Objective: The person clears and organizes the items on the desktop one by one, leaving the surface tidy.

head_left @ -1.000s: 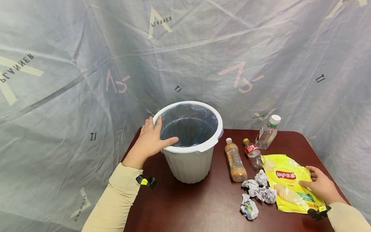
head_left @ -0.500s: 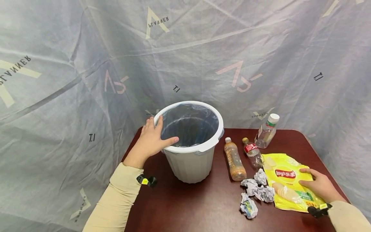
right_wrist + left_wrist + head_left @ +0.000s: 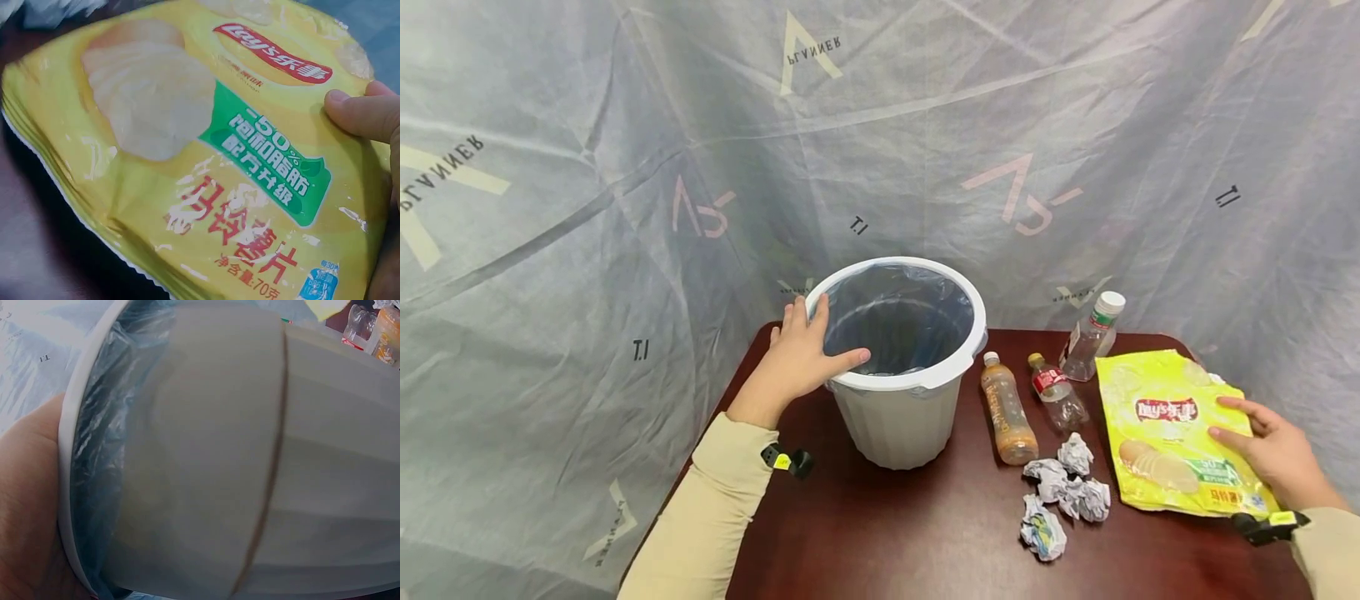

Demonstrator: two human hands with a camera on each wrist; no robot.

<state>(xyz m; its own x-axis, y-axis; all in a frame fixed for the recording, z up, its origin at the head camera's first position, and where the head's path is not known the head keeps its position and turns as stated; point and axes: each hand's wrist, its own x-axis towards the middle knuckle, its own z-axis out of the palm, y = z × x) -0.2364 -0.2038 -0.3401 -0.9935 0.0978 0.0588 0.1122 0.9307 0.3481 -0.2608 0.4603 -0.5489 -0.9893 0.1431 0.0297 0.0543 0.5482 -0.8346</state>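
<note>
Right hand (image 3: 1273, 454) on one Lay's potato chip bag (image 3: 1172, 442), left hand (image 3: 797, 354) on one bin (image 3: 898, 429).
Nearest at the right, thumb on the printed front, the right hand pinches the yellow bag's right edge, over the right side of the one dark red-brown table (image 3: 880, 533); I cannot tell whether the bag touches it. To its left lie four crumpled paper balls (image 3: 1043, 530), one nearer than the rest. Left of them stands the grey bin with a thin plastic liner (image 3: 895, 325); the left hand rests on its white rim, fingers spread, thumb over the opening. Beyond the paper are three plastic bottles: one orange-printed bottle (image 3: 1009, 412) and one red-labelled bottle (image 3: 1060, 396), both lying, and one white-capped bottle (image 3: 1090, 340), upright. Behind hangs a grey printed curtain (image 3: 910, 192).
</note>
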